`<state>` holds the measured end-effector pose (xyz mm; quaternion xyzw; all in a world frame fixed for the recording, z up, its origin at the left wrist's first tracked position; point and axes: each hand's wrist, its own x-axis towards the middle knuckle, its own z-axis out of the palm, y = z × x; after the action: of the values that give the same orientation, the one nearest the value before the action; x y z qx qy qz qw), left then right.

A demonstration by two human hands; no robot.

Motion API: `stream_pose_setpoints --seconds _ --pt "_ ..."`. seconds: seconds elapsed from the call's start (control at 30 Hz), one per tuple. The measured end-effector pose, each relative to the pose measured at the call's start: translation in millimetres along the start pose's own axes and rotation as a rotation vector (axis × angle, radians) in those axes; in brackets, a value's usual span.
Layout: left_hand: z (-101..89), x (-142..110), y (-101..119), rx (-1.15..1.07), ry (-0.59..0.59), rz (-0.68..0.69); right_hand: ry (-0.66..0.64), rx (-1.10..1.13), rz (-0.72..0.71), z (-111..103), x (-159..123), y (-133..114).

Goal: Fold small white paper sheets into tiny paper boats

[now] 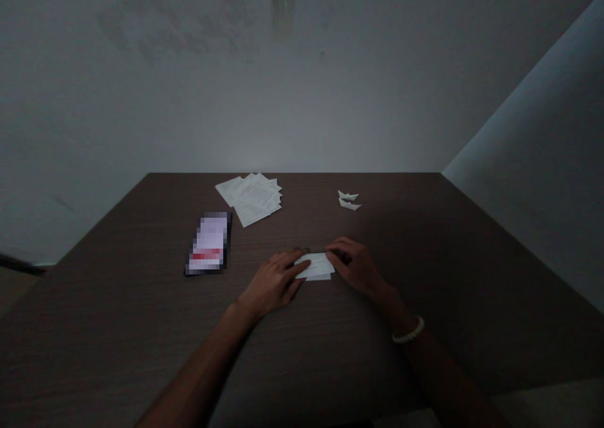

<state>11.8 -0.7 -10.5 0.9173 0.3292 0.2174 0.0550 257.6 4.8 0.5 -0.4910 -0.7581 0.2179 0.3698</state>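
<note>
**On the near half of the table [117, 340], a paper slip [317, 265] under two hands**

The paper slip lies layered as if folded, and looks thin, light and soft, likely to slide or crease, so its edges seem the best place to take hold. The left hand [274, 283] rests on its left end, fingers [295, 265] flat and close together. The right hand [353, 265] covers the right end, fingers [337, 247] curled; any pinch is hidden. Farther off lie a phone [208, 244], a stack of printed papers [252, 196] and, to the far right, two small paper boats [348, 200].
</note>
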Motion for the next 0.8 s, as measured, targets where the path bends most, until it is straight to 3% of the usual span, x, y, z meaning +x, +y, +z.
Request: stream_pose_setpoints --seconds 0.8 --pt "0.2 1.2 3.2 -0.079 0.025 -0.021 -0.085 -0.134 -0.071 3.2 -2.6 -2.2"
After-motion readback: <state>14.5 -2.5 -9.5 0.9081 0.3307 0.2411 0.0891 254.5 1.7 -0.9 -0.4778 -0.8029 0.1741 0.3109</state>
